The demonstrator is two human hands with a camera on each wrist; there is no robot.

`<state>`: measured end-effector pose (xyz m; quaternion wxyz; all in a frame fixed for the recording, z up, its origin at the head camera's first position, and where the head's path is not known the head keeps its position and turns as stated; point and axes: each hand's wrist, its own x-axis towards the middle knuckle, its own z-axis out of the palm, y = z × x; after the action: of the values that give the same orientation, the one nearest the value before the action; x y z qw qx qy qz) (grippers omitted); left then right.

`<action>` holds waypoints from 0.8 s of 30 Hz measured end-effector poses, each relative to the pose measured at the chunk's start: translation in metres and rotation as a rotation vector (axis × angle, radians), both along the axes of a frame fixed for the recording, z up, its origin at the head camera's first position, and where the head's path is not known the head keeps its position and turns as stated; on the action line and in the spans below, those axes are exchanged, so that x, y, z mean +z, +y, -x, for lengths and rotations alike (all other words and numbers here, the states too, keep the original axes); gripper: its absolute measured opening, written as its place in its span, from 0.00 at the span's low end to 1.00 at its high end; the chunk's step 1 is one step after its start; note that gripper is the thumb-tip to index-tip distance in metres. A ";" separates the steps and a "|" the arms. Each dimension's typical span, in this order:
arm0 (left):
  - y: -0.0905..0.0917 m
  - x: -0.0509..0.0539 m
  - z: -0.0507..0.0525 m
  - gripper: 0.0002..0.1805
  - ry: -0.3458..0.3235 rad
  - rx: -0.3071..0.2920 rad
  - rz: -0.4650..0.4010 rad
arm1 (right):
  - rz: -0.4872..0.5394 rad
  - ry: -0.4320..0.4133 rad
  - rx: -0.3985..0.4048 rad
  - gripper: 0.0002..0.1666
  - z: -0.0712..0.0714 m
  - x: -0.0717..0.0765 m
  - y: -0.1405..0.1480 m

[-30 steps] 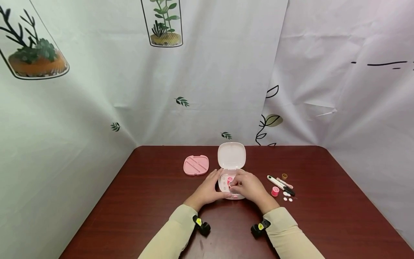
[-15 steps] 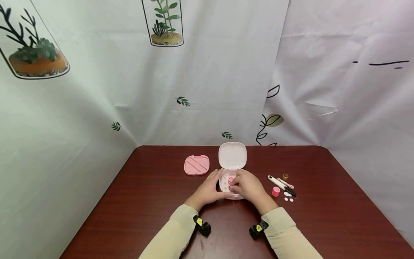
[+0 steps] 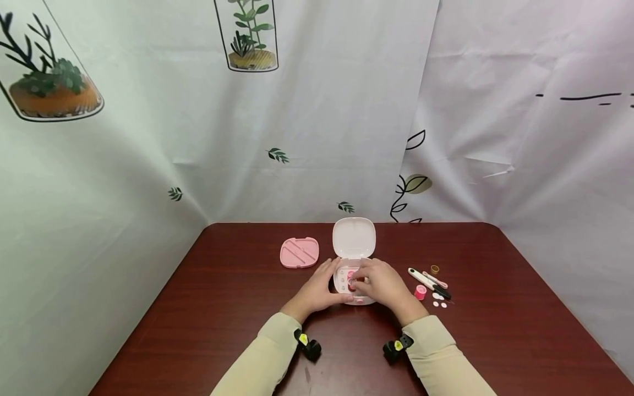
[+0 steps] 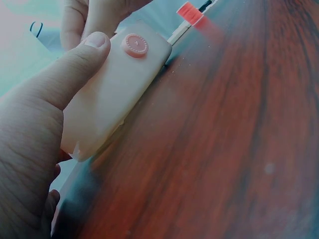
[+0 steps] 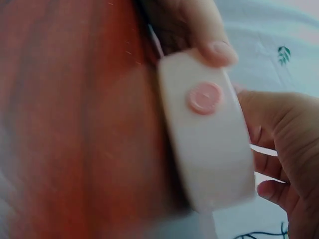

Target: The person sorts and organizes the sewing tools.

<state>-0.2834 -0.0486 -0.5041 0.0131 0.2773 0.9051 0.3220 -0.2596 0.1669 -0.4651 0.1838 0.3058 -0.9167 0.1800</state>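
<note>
A white sewing box (image 3: 360, 301) stands on the table with its lid (image 3: 354, 237) raised; a round pink button (image 5: 205, 98) marks its front. My left hand (image 3: 318, 287) grips the box's left side, thumb along the front and fingers toward the back. My right hand (image 3: 383, 284) reaches into the box from the right, its thumb and fingers curled at a pink thread spool (image 3: 351, 284). Small pale round pieces (image 3: 342, 279) sit in the compartment at left. In both wrist views the box wall hides the right fingertips.
A pink tray insert (image 3: 299, 253) lies left of the lid. To the right are another pink thread spool (image 3: 420, 292), a white-and-black seam ripper-like tool (image 3: 429, 283), a pink-and-white slim item (image 3: 436, 280), a gold thimble ring (image 3: 435, 269) and several white buttons (image 3: 436, 303).
My right fingers have shifted slightly at the spool inside the box. My left hand keeps its grip on the box, and the things on the table stay in place.
</note>
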 end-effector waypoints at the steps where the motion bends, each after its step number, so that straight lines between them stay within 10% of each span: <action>1: 0.000 0.000 0.000 0.59 -0.003 0.001 -0.002 | 0.015 -0.018 -0.020 0.06 0.000 0.002 0.003; 24: -0.001 0.001 -0.001 0.57 -0.031 0.013 -0.026 | 0.231 -0.341 -0.190 0.18 -0.008 0.023 0.118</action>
<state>-0.2828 -0.0493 -0.5030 0.0213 0.2665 0.9024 0.3380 -0.2513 0.2852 -0.4417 0.0760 0.1601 -0.9325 0.3147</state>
